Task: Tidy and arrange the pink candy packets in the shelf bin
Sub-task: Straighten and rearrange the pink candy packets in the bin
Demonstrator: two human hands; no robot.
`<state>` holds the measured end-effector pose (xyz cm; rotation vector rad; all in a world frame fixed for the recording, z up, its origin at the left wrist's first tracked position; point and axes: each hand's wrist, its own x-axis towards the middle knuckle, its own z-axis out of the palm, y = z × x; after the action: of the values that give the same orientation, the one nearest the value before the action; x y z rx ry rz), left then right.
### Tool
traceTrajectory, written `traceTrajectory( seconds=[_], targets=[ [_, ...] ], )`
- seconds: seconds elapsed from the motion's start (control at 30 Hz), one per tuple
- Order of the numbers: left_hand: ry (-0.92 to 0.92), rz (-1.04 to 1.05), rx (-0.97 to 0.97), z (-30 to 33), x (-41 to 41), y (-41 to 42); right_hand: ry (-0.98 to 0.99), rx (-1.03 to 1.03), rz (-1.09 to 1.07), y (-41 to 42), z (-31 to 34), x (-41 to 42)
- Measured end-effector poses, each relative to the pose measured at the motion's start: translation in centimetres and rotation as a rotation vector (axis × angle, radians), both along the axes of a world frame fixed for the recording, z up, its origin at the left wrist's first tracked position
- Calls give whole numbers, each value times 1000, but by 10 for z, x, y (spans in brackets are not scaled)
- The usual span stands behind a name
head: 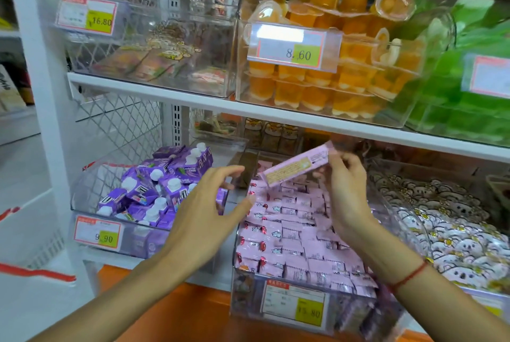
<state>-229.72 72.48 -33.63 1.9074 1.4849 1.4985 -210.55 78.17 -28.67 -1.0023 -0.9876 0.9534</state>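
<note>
Above the clear shelf bin [276, 311] on the lower shelf, the right hand [345, 192] pinches one end of a long pink candy packet [296, 166] between thumb and fingertips, holding it tilted, its free end pointing down and toward the left hand. That bin is filled with small pink candy packets [298, 242] lying in loose, overlapping rows; a price label [294, 304] sits on its front wall. The left hand [209, 209] hovers over the bin's left edge with fingers spread wide and straight, holding nothing. Left of the pink bin, a second clear bin [91, 184] holds purple cartons with white caps [154, 189], heaped at mixed angles. Right of the pink bin, another clear bin [408, 220] holds pale packets printed with cartoon animals [452, 231]. On the shelf [193, 97] above the pink bin, a clear bin [325, 109] is stacked with orange jelly cups [317, 93]; beside it, toward the right, one holds green packs [455, 98], and toward the left, one nearly empty bin [220, 38] holds a few flat pink packets [154, 64].
</note>
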Motion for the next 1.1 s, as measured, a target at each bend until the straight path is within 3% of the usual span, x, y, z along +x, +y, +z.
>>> traceTrajectory(
  seconds=[0.17,0.27,0.37,0.47,0.57,0.73,0.83,0.97,1.03,1.1],
  targets=[
    [121,-120,206,7,10,-6,205,-190,364,-31,-4,0],
    [-89,-126,128,15,11,-7,216,-224,424,-35,0,4],
    [-473,-164,-160,21,9,-4,-132,-149,408,-34,-1,10],
    [-544,-160,-309,20,6,-5,-423,-12,464,-36,-3,9],
    [-549,-170,-360,17,7,-5,-543,93,483,-35,-7,7],
    [-491,-153,-328,24,7,-5,-442,75,469,-30,-14,9],
    [-350,-186,-177,22,8,-10,-438,73,481,-27,-16,8],
    [-402,-252,-39,28,9,-12,-462,112,506,-19,-17,8],
    [-410,-213,51,30,4,-5,-623,129,428,-10,-18,14],
    [-378,-137,93,30,0,10,-992,109,281,0,-24,24]
  ],
)
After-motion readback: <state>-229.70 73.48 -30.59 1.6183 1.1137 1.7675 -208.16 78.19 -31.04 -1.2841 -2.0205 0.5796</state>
